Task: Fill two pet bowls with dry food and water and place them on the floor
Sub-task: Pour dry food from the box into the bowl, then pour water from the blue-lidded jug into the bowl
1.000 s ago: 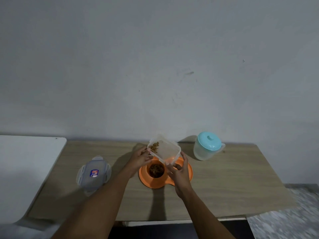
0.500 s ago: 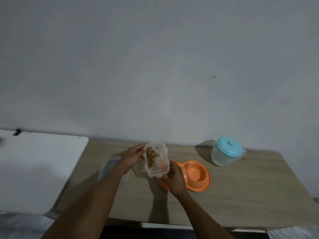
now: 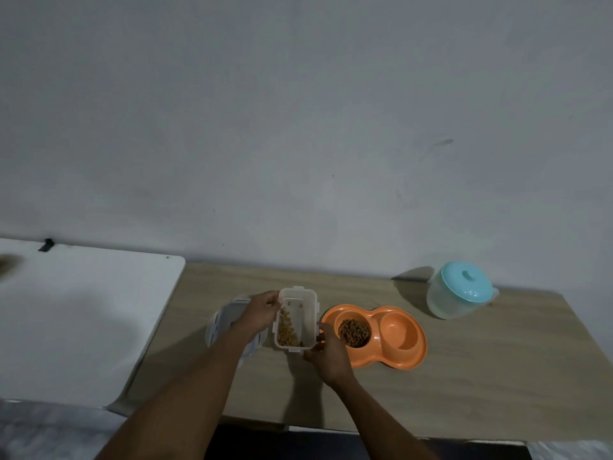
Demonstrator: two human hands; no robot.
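An orange double pet bowl [image 3: 398, 358] lies on the wooden table [image 3: 464, 376]. Its left well holds brown dry food [image 3: 354, 332]; its right well [image 3: 398, 330] looks empty. Both my hands hold a clear plastic food container [image 3: 303, 310], upright, with some kibble left inside, just left of the bowl. My left hand [image 3: 262, 310] grips its left side and my right hand [image 3: 326, 351] its near right corner. A clear pitcher with a turquoise lid [image 3: 461, 293] stands at the back right.
The container's grey lid [image 3: 222, 323] lies on the table under my left forearm. A white table [image 3: 76, 313] adjoins on the left. A grey wall rises right behind both tables. The wooden table's front edge runs close to my body.
The container was tipped over the bowl's left well, then swung left and levelled out. It now sits upright beside the bowl, and the food-filled well is uncovered. The view shifted left.
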